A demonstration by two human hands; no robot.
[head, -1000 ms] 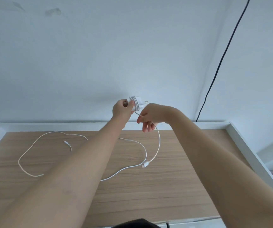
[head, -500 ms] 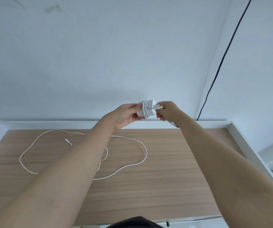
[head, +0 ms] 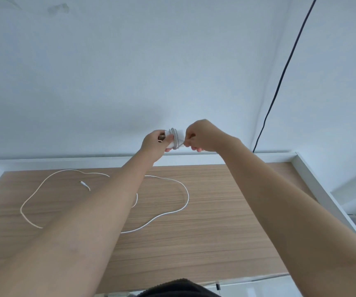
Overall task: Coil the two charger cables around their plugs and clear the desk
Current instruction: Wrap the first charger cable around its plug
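I hold a white charger plug (head: 176, 138) up in front of the wall, above the desk's far edge, with its cable wound around its body. My left hand (head: 154, 144) grips the plug at the prong end. My right hand (head: 202, 136) pinches the cable's free end against the plug's right side. A second white cable (head: 185, 190) lies loose in wide loops on the wooden desk (head: 215, 221), its small connector (head: 83, 183) at the left. My left forearm hides part of it, and its plug is not visible.
The desk has a raised white rim (head: 314, 179) along the back and right sides. A black cord (head: 279, 82) runs down the wall to the desk's back right corner. Dark clothing (head: 179, 288) shows at the bottom edge.
The hanging tail of the first cable has been wound up off the desk onto the plug. My right hand moved from below the plug to its right side. Both hands rose slightly.
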